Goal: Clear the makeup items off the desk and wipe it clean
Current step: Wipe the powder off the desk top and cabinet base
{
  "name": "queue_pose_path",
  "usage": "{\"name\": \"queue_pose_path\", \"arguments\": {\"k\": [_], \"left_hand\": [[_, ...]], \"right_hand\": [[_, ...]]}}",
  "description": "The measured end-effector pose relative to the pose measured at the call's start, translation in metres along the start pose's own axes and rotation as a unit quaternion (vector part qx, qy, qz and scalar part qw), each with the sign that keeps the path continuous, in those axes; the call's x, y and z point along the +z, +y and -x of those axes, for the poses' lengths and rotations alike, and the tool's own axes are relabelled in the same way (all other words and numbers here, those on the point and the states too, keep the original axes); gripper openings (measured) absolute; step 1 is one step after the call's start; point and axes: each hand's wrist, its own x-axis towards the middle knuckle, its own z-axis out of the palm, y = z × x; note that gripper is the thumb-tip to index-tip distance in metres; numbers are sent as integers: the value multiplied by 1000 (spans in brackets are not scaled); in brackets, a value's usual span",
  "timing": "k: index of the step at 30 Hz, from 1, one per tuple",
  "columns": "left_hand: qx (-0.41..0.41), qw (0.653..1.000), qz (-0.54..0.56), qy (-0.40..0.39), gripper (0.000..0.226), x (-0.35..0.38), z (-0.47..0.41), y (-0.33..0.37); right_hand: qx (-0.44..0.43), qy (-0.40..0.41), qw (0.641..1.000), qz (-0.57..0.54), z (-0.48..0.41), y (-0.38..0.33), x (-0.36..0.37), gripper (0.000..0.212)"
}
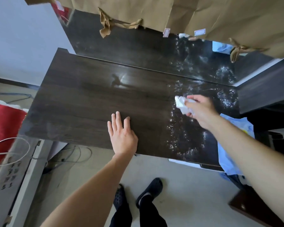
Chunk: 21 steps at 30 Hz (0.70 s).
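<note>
The dark wooden desk (82, 102) fills the middle of the view, with no makeup items on it. White specks and droplets (184, 141) cover its right part. My right hand (202, 110) is shut on a crumpled white tissue (181, 104) and presses it on the speckled area. My left hand (121, 133) lies flat on the desk near its front edge, fingers spread, holding nothing.
A mirror (138, 45) stands at the back of the desk, partly covered by brown paper (170, 12). A blue plastic bag (228, 149) hangs at the right desk end. A dark cabinet (266, 89) stands right, a red cloth (3, 128) and cables (11, 153) left.
</note>
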Motion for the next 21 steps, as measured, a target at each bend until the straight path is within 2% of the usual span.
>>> {"name": "queue_pose_path", "arguments": {"k": [3, 7, 9, 11, 13, 17, 19, 21], "left_hand": [[14, 999, -37, 7, 50, 12, 3, -1], [11, 998, -62, 17, 52, 15, 3, 2], [13, 997, -74, 19, 52, 15, 2, 3], [7, 997, -77, 18, 52, 14, 1, 4], [3, 997, -81, 15, 52, 13, 0, 5], [1, 996, -85, 12, 52, 12, 0, 6], [0, 996, -86, 11, 52, 11, 0, 7], [-1, 996, -88, 12, 53, 10, 0, 8]], "right_hand": [[-27, 10, 999, 19, -50, -25, 7, 11], [-60, -16, 997, 39, -103, -46, 29, 18], [-100, 26, 986, 133, -122, -40, 35, 22], [-165, 111, 943, 268, -126, -28, 34, 23], [-259, 160, 883, 357, -123, -19, 31, 16], [-395, 166, 782, 453, -130, -1, 23, 12], [-413, 155, 755, 485, -128, 0, 22, 11], [-380, 121, 760, 513, -120, -8, 26, 17]]}}
